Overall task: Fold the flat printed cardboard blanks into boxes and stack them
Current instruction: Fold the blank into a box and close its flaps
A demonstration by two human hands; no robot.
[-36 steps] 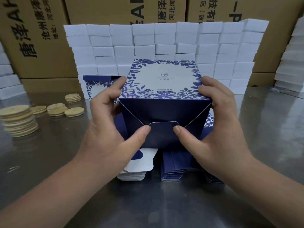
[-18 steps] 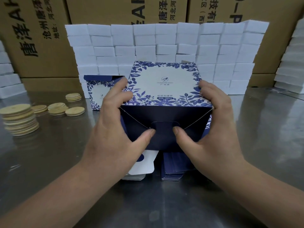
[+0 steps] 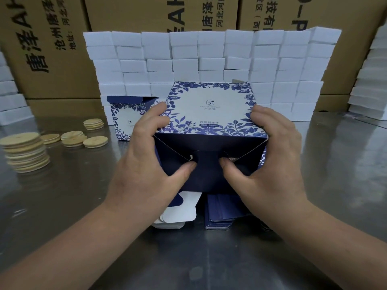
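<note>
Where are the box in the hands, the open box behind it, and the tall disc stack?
box (image 3: 211, 109), head view, white middle of its top panel.
open box (image 3: 125, 117), head view, floral front face.
disc stack (image 3: 25, 153), head view, side of the pile.

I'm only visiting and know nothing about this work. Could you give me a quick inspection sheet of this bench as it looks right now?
Surface: shiny metal table, reflective.
Job's things: blue floral box held up in both hands; second box standing behind on the left, top flap open; flat blanks stacked under the held box.
Clutter: wooden discs in piles on the left.
Hands: left hand and right hand hold the box, fingers curled over its sides, thumbs on the dark end tab.
Cables: nothing seen.
Surroundings: wall of white blocks; printed brown cartons behind.
</note>
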